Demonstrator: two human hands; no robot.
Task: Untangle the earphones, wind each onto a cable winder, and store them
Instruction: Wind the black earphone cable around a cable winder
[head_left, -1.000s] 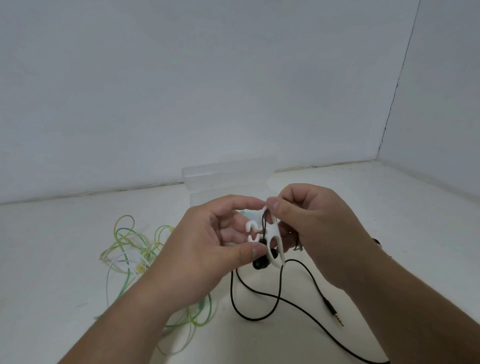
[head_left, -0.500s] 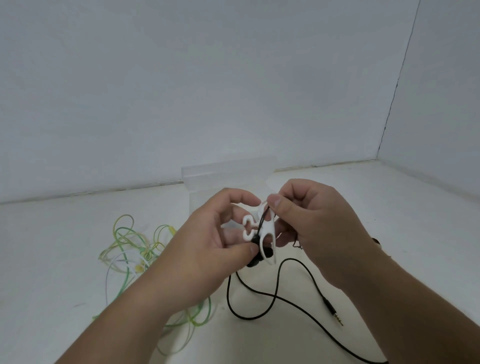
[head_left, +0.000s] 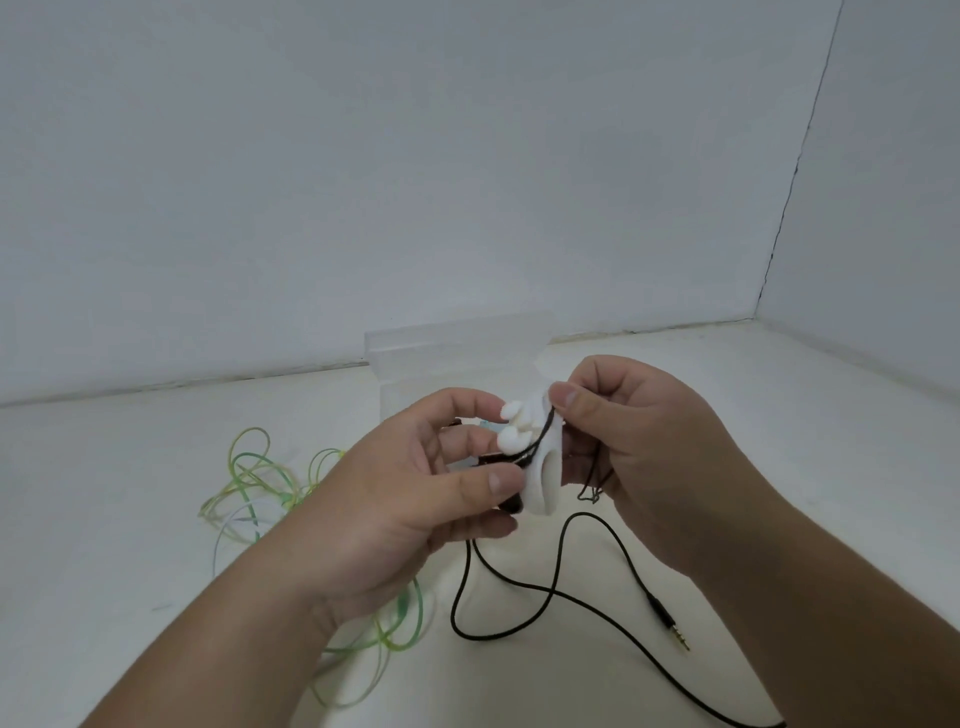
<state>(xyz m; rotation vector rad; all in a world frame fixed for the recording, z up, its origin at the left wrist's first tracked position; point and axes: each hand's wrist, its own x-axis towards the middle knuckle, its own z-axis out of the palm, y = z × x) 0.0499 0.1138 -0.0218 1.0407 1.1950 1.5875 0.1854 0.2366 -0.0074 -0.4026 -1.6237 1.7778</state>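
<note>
A white cable winder is held upright between both hands above the table. My left hand pinches its lower left side with thumb and fingers, over the black earbuds. My right hand pinches the black earphone cable against the winder's top with thumb and forefinger. Thin black strands cross the winder's middle. The rest of the black cable loops down on the table and ends in a gold jack plug. A tangled green and white earphone cable lies on the table to the left, partly under my left forearm.
A clear plastic box stands behind my hands near the back wall. White walls close off the back and the right side of the white tabletop.
The winder has tilted and risen slightly, its knobbed end now pointing left. My right thumb has moved to the winder's top with the black cable. The loop on the table has shifted a little.
</note>
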